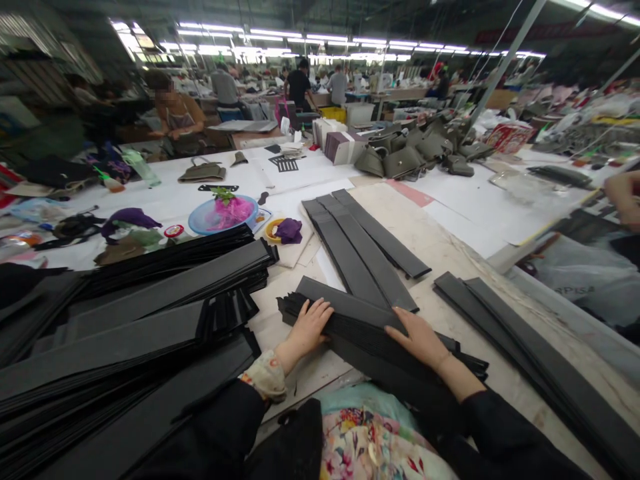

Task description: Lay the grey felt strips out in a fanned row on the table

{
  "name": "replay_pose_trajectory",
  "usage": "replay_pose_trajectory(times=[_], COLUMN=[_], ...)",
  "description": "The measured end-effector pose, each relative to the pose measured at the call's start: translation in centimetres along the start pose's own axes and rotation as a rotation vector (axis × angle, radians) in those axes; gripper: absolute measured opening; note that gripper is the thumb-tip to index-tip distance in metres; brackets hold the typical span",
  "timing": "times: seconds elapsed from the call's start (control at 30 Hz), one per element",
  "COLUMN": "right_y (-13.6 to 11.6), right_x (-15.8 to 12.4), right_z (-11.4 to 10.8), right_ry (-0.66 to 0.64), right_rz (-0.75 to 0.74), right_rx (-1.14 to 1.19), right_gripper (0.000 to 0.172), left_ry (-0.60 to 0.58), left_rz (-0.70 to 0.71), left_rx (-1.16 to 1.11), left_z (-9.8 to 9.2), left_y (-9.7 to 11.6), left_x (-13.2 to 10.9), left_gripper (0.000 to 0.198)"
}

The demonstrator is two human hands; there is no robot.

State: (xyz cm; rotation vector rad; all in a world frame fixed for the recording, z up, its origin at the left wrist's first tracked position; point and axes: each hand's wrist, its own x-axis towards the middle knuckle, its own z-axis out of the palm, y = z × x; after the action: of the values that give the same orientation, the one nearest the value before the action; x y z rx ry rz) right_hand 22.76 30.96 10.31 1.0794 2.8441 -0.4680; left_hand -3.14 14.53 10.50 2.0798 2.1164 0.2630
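Note:
A thick stack of long dark grey strips [350, 312] lies crosswise on the work table in front of me. My left hand [311, 327] grips its left part, fingers over the upper strip and thumb lower on the near side. Farther along the same stack, my right hand [417, 337] holds it with the fingers across the top; the palm side is hidden. Just beyond, several loose strips [357, 247] lie side by side, touching or overlapping. Another pair of strips [520, 347] rests to the right of my right hand.
Big piles of dark strips [150, 327] fill the left side. Behind them stand a blue basin [195, 220] with a pink bag and a small yellow bowl [273, 230]. Olive-grey bags [405, 157] are heaped farther back. A co-worker [175, 110] sits across the table.

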Motion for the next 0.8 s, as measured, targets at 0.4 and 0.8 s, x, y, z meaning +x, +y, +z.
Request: replay_pose_trajectory(times=[0.4,0.8], right_y=[-1.2,-6.3], right_x=[0.9,-5.7], right_z=[-1.2,1.9], right_ry=[-0.047,-0.121], right_rz=[-0.069,-0.234], right_rx=[-0.006,0.028], right_gripper=[0.054,0.089], left_ry=[0.036,-0.185], left_rz=[-0.037,0.183], left_rx=[0.06,0.033], left_z=[-0.5,-1.3], left_y=[1.0,3.8], left_x=[-1.4,-0.7], left_gripper=[0.081,0.083])
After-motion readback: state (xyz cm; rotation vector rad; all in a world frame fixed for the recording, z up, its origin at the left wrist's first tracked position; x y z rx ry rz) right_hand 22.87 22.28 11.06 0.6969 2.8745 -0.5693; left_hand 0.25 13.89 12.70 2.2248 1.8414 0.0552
